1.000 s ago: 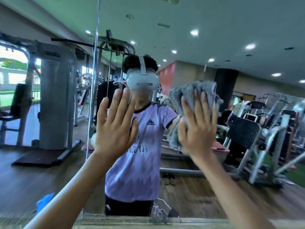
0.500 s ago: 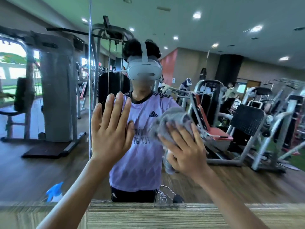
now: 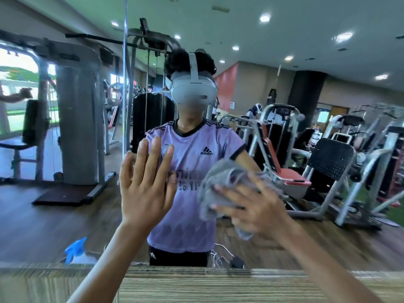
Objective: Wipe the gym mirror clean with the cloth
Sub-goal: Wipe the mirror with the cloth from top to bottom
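Observation:
A large wall mirror (image 3: 284,51) fills the view and reflects me and the gym behind. My left hand (image 3: 146,189) lies flat on the glass, fingers straight and pointing up. To its right, my right hand (image 3: 251,206) presses a crumpled grey cloth (image 3: 220,186) against the mirror at chest height, fingers spread over it. Part of the cloth hangs out below my palm.
A striped wooden ledge (image 3: 207,285) runs along the mirror's bottom edge. A vertical seam (image 3: 125,84) between mirror panels stands just left of my left hand. A blue object (image 3: 75,250) shows in the glass at lower left. Reflected weight machines fill both sides.
My right hand carried the cloth from high on the glass down and left to chest height, then slid a little to the right. My left hand stayed flat on the mirror.

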A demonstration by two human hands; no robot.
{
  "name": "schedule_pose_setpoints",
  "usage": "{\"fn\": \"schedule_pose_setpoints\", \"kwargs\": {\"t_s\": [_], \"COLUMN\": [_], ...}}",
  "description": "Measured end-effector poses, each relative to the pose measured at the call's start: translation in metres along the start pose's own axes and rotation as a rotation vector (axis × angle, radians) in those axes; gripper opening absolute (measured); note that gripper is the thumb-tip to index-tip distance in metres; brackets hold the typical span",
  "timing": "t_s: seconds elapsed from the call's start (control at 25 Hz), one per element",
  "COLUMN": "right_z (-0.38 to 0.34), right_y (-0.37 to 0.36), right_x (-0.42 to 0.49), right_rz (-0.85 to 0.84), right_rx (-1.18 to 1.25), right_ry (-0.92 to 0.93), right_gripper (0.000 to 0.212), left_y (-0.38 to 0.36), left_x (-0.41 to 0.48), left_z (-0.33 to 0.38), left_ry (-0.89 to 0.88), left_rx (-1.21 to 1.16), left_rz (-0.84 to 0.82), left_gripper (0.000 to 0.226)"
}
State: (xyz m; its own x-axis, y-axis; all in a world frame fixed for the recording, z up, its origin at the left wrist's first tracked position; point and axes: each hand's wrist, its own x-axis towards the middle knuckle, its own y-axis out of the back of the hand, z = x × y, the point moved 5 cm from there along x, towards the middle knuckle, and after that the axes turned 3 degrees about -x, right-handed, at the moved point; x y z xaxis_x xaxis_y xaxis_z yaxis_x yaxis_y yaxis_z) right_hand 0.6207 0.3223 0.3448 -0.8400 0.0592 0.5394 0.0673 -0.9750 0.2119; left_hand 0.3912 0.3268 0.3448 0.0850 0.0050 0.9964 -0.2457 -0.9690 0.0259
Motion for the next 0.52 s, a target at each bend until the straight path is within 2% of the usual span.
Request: {"fn": "schedule_pose_setpoints", "kwargs": {"t_s": [0.04,0.12,0.16,0.2,0.24,0.28,0.36,0.4,0.44,0.48,0.52], "right_z": [0.019,0.045,0.039,0.021,-0.004,-0.03,-0.059,-0.051,-0.036,-0.019,-0.002], "right_y": [0.002,0.006,0.006,0.003,-0.001,-0.005,-0.007,-0.006,-0.004,-0.003,-0.001], "right_x": [0.002,0.018,0.025,0.03,0.029,0.024,-0.007,-0.024,-0.032,-0.031,-0.025], "right_rz": [0.026,0.163,0.233,0.267,0.237,0.162,0.007,-0.014,-0.02,0.009,0.069], "right_rx": [-0.004,-0.007,0.04,0.094,0.134,0.145,0.065,0.036,0.03,0.041,0.055], "right_ry": [-0.091,-0.515,-0.714,-0.825,-0.835,-0.717,-0.246,-0.084,-0.042,-0.129,-0.339], "right_gripper": [0.064,0.055,0.051,0.052,0.055,0.057,0.052,0.047,0.042,0.042,0.045], "left_y": [-0.001,-0.001,-0.001,0.0,0.001,0.001,0.001,0.001,0.001,0.0,-0.001], "left_x": [-0.004,-0.005,-0.005,-0.005,-0.006,-0.006,-0.007,-0.007,-0.007,-0.006,-0.007], "left_z": [0.0,-0.001,-0.001,-0.001,-0.002,-0.003,-0.003,-0.001,-0.001,-0.001,-0.001], "left_ry": [0.009,0.02,0.018,0.012,0.01,0.014,0.025,0.029,0.034,0.038,0.041], "left_rx": [0.003,0.002,-0.006,-0.014,-0.019,-0.024,-0.031,-0.027,-0.019,-0.012,-0.007], "left_rz": [-0.001,-0.002,-0.002,0.0,-0.001,-0.005,-0.014,-0.015,-0.018,-0.021,-0.024], "left_gripper": [0.054,0.054,0.054,0.054,0.054,0.054,0.053,0.052,0.052,0.052,0.052]}}
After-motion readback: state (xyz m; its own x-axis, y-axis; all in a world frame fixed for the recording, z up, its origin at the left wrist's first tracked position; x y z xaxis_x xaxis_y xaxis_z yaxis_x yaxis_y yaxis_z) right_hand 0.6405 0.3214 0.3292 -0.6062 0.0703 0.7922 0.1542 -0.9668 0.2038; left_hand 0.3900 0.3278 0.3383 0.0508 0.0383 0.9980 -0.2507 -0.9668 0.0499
